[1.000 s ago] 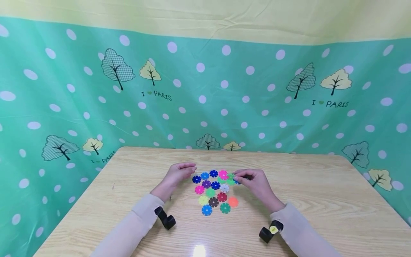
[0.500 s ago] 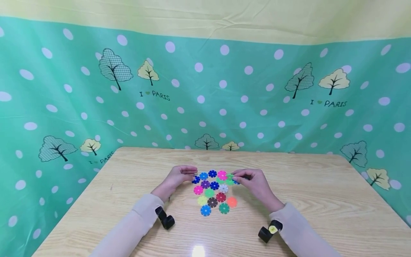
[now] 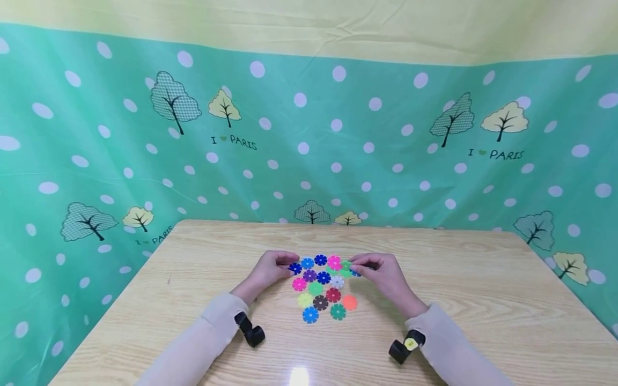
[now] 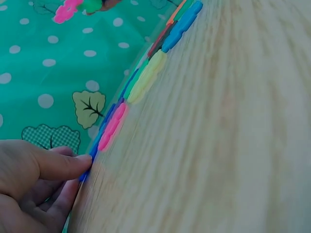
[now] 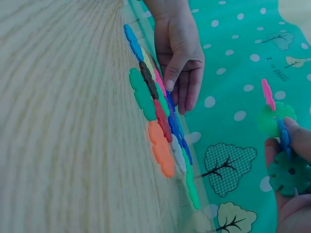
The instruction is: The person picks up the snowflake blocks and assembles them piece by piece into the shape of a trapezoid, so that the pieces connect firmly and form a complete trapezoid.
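Several notched plastic snowflake discs (image 3: 320,303) in mixed colours lie flat in a cluster mid-table. At the cluster's left edge, the left hand (image 3: 272,268) pinches a dark blue snowflake disc (image 3: 295,268) between thumb and fingers; the left wrist view shows the thumb (image 4: 73,166) at its edge. Just right of the cluster, the right hand (image 3: 384,271) holds a small chain of joined discs above the table. In the right wrist view this chain has a pink disc (image 5: 267,93), a light green disc (image 5: 272,118), a blue disc (image 5: 283,135) and a dark green disc (image 5: 289,174).
The wooden table (image 3: 483,300) carries the discs. An orange disc (image 3: 350,303) and a green disc (image 3: 338,311) lie at the cluster's near right side. Behind the table hangs a green dotted curtain (image 3: 338,145). Black cameras (image 3: 254,335) sit on both wrists.
The left hand has come slightly down and right to the dark blue disc and taken hold of it. The right hand stays in place with its chain.
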Available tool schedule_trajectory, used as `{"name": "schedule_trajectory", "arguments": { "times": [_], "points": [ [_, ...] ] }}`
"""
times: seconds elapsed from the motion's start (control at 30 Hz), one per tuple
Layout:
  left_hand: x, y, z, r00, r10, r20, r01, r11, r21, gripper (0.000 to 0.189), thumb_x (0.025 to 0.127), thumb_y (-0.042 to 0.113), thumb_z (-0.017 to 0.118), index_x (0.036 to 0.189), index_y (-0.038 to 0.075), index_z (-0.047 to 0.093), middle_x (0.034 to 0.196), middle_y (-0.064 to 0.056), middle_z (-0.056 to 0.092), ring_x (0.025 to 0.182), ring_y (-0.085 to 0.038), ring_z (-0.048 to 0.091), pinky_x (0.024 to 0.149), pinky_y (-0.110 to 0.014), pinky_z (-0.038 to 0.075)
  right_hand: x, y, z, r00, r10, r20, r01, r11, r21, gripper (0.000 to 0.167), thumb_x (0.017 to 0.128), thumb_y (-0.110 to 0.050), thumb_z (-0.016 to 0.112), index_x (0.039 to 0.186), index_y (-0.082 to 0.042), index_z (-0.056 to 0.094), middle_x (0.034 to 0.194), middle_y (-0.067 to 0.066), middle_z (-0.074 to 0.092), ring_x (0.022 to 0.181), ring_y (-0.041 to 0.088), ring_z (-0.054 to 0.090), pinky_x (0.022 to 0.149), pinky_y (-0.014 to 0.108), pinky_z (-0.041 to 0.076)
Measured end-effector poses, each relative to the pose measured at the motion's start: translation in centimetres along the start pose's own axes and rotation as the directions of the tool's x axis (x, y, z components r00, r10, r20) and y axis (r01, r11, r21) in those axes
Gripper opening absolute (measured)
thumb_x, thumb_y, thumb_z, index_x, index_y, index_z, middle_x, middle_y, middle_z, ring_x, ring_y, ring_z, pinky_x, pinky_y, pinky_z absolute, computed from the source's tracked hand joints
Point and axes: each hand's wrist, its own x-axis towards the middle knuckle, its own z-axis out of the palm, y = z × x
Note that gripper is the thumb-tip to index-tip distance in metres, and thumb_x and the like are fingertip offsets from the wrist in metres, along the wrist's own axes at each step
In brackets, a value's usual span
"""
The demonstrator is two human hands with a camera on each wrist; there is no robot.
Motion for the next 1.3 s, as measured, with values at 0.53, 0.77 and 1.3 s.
{"name": "schedule_trajectory", "arguments": {
  "times": [0.53, 0.77, 1.3],
  "points": [
    [-0.3, 0.4, 0.0, 0.999, 0.024, -0.022, -0.021, 0.991, 0.134, 0.039, 0.072, -0.009, 0.071, 0.107, 0.008, 0.068, 0.104, -0.003, 0.068, 0.094, -0.018, 0.060, 0.088, -0.035, 0.051, -0.1, -0.1, 0.0, 1.000, 0.001, 0.018, -0.001, 1.000, 0.022, 0.013, 0.084, -0.012, 0.071, 0.092, -0.003, 0.073, 0.107, 0.017, 0.068, 0.097, 0.017, 0.065, 0.077, 0.023, 0.054],
    [-0.2, 0.2, -0.4, 1.000, 0.010, -0.002, -0.010, 0.990, 0.142, 0.034, 0.070, -0.005, 0.077, 0.100, 0.010, 0.071, 0.097, 0.000, 0.068, 0.084, -0.015, 0.057, 0.077, -0.028, 0.051, -0.1, 0.1, 0.0, 1.000, -0.012, 0.019, 0.012, 1.000, 0.021, 0.012, 0.082, -0.012, 0.072, 0.090, -0.003, 0.073, 0.103, 0.013, 0.070, 0.091, 0.013, 0.066, 0.076, 0.025, 0.055],
    [0.1, 0.4, -0.9, 0.989, -0.117, -0.088, 0.115, 0.993, -0.025, 0.024, 0.074, -0.002, 0.076, 0.097, 0.005, 0.071, 0.086, -0.006, 0.068, 0.080, -0.016, 0.064, 0.070, -0.026, 0.056, 0.0, 0.1, 0.1, 0.999, 0.030, -0.023, -0.030, 1.000, -0.007, 0.008, 0.082, -0.008, 0.072, 0.088, -0.004, 0.073, 0.101, 0.010, 0.070, 0.091, 0.017, 0.066, 0.075, 0.024, 0.055]
  ]
}}
